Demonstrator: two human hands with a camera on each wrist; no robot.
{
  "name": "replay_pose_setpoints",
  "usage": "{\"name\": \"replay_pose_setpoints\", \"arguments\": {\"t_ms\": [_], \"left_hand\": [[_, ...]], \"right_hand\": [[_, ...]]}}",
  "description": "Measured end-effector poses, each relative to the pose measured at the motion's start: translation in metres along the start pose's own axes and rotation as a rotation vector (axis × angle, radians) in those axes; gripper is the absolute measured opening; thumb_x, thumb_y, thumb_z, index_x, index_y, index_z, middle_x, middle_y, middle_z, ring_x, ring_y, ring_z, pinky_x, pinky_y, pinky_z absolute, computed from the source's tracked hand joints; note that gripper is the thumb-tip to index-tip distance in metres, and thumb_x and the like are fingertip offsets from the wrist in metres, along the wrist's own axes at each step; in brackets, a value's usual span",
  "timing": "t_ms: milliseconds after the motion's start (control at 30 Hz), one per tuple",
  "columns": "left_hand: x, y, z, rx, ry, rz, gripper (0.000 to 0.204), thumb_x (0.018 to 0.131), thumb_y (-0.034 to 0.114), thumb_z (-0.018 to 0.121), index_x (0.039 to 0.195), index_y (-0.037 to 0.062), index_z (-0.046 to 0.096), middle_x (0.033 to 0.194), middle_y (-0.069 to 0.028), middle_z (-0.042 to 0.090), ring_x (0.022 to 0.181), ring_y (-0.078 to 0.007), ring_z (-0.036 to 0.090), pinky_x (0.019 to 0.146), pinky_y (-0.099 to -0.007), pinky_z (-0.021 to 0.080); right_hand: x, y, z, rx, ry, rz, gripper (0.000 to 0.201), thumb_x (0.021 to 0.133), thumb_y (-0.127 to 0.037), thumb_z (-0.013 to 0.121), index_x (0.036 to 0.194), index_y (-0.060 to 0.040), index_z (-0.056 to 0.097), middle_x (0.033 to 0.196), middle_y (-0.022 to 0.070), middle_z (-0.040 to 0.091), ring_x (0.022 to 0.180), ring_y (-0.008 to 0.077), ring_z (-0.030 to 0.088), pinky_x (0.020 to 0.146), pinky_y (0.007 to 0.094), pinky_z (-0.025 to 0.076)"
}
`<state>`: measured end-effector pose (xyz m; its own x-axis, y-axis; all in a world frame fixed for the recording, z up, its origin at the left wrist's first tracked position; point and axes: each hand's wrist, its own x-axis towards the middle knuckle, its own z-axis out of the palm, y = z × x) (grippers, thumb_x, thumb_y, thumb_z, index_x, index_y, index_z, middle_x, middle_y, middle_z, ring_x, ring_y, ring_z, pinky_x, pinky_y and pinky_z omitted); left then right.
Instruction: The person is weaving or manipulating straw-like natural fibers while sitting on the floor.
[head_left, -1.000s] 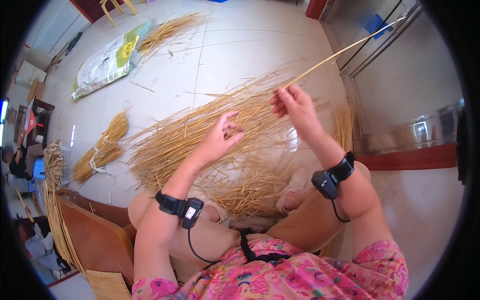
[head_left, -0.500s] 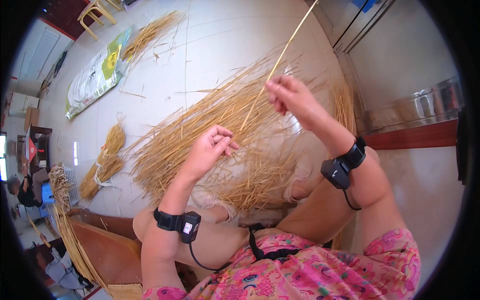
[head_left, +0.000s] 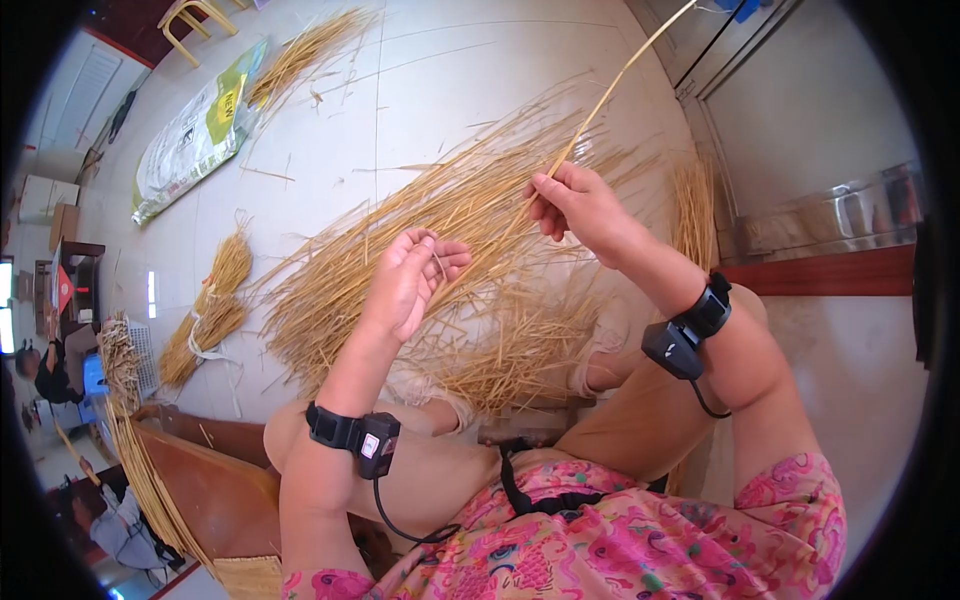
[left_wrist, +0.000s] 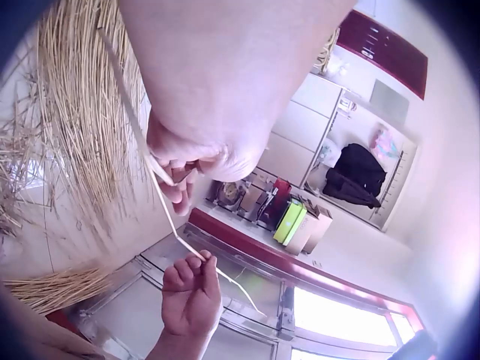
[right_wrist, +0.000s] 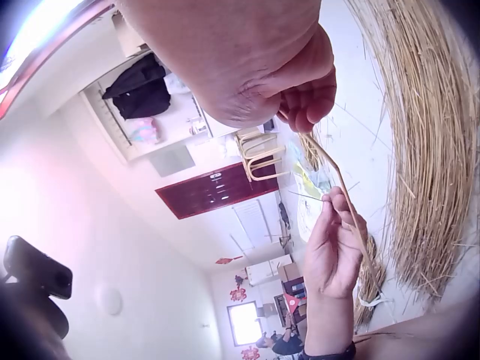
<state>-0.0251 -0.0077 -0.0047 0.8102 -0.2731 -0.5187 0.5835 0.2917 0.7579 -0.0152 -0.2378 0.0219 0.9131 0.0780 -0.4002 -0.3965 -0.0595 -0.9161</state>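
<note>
My right hand (head_left: 580, 210) pinches a long straw stalk (head_left: 610, 92) between thumb and fingers. Its upper end slants away to the upper right, and its lower part runs down across the pile toward my left hand (head_left: 402, 285). That hand is palm up, thumb against the index finger, pinching a thin strip (right_wrist: 306, 196) that shows best in the right wrist view. In the left wrist view the stalk (left_wrist: 166, 210) bends slightly and passes close by the left fingers. Beneath both hands a broad heap of straw (head_left: 340, 280) lies on the floor.
Short broken straw (head_left: 510, 365) lies between my feet. Left of the heap is a tied straw bundle (head_left: 212, 310), with a printed sack (head_left: 190, 150) beyond it. A wooden board (head_left: 215, 480) stands by my left knee, and a metal cabinet (head_left: 810, 150) at the right.
The right hand has moved slightly down, and its stalk leans further right than half a second ago. The left hand has turned palm up and now pinches a thin strip.
</note>
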Motion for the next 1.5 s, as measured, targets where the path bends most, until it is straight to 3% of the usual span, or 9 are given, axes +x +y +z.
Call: {"name": "replay_pose_setpoints", "arguments": {"t_ms": [233,500,700,800,933,1067,1167,1367,1500], "left_hand": [[0.007,0.005,-0.024,-0.085,0.042,0.016,0.009,0.094,0.011,0.040,0.099,0.0046,0.041,0.066,0.0006,0.040,0.046,-0.0051,0.029,0.038,-0.0191,0.022],[-0.005,0.041,-0.048,0.139,0.294,0.106,0.013,0.092,0.010,0.042,0.101,0.0015,0.043,0.064,0.0019,0.040,0.045,-0.0024,0.029,0.036,-0.0171,0.020],[-0.006,0.077,-0.084,0.237,0.669,0.537,0.017,0.094,0.012,0.041,0.106,-0.0005,0.043,0.065,-0.0006,0.043,0.044,-0.0025,0.031,0.035,-0.0182,0.022],[-0.002,0.074,-0.089,0.494,0.650,0.468,0.015,0.094,0.012,0.041,0.103,0.0004,0.044,0.068,-0.0015,0.047,0.050,-0.0052,0.039,0.041,-0.0198,0.032],[0.018,0.026,-0.058,0.845,0.373,0.503,0.014,0.092,0.015,0.047,0.096,0.0016,0.050,0.073,-0.0060,0.051,0.070,-0.0149,0.052,0.066,-0.0296,0.045],[0.017,-0.020,-0.024,0.966,-0.376,0.083,0.023,0.090,0.015,0.047,0.104,-0.0017,0.055,0.101,-0.0153,0.059,0.091,-0.0242,0.058,0.081,-0.0351,0.045],[0.009,-0.026,-0.005,1.166,-0.483,0.278,0.030,0.093,0.017,0.044,0.115,-0.0020,0.051,0.104,-0.0158,0.059,0.097,-0.0230,0.057,0.083,-0.0333,0.045],[-0.008,-0.004,0.018,0.439,-0.515,-0.026,0.034,0.096,0.018,0.037,0.124,0.0006,0.044,0.095,-0.0086,0.059,0.084,-0.0143,0.057,0.076,-0.0275,0.045],[0.003,-0.017,0.004,0.734,-0.452,0.112,0.031,0.095,0.016,0.039,0.119,0.0004,0.049,0.084,-0.0046,0.059,0.077,-0.0108,0.053,0.072,-0.0245,0.044]], "right_hand": [[0.003,0.000,-0.006,-0.005,0.145,-0.022,0.022,0.095,-0.023,0.044,0.090,-0.0036,0.054,0.070,0.0021,0.053,0.056,0.0084,0.049,0.050,0.0225,0.041],[0.008,-0.021,-0.051,-0.009,0.426,-0.143,0.023,0.095,-0.024,0.044,0.089,-0.0042,0.054,0.069,0.0007,0.052,0.057,0.0087,0.048,0.051,0.0229,0.040],[0.008,-0.016,-0.046,-0.018,0.350,-0.118,0.022,0.094,-0.020,0.044,0.088,-0.0014,0.055,0.070,0.0034,0.054,0.055,0.0093,0.050,0.049,0.0228,0.042],[0.005,-0.013,-0.032,0.028,0.171,-0.073,0.022,0.094,-0.020,0.045,0.089,-0.0011,0.055,0.071,0.0040,0.056,0.056,0.0097,0.052,0.050,0.0227,0.043],[0.003,0.000,-0.007,-0.119,-0.029,-0.004,0.020,0.093,-0.019,0.047,0.090,-0.0009,0.056,0.073,0.0048,0.060,0.057,0.0093,0.055,0.049,0.0214,0.044],[-0.008,0.011,0.013,-0.156,-0.340,0.042,0.019,0.094,-0.018,0.048,0.091,-0.0009,0.056,0.070,0.0041,0.060,0.058,0.0083,0.056,0.050,0.0206,0.045],[-0.016,0.013,0.020,-0.180,-0.446,0.035,0.018,0.093,-0.016,0.048,0.089,0.0002,0.056,0.071,0.0053,0.061,0.057,0.0097,0.057,0.051,0.0222,0.047],[-0.013,0.026,0.029,-0.182,-0.391,0.013,0.018,0.093,-0.017,0.051,0.093,0.0001,0.057,0.069,0.0025,0.059,0.057,0.0078,0.054,0.051,0.0208,0.044],[-0.003,0.019,0.022,-0.060,-0.175,-0.052,0.018,0.092,-0.018,0.052,0.095,-0.0006,0.056,0.066,0.0000,0.054,0.053,0.0059,0.048,0.047,0.0196,0.040]]}}
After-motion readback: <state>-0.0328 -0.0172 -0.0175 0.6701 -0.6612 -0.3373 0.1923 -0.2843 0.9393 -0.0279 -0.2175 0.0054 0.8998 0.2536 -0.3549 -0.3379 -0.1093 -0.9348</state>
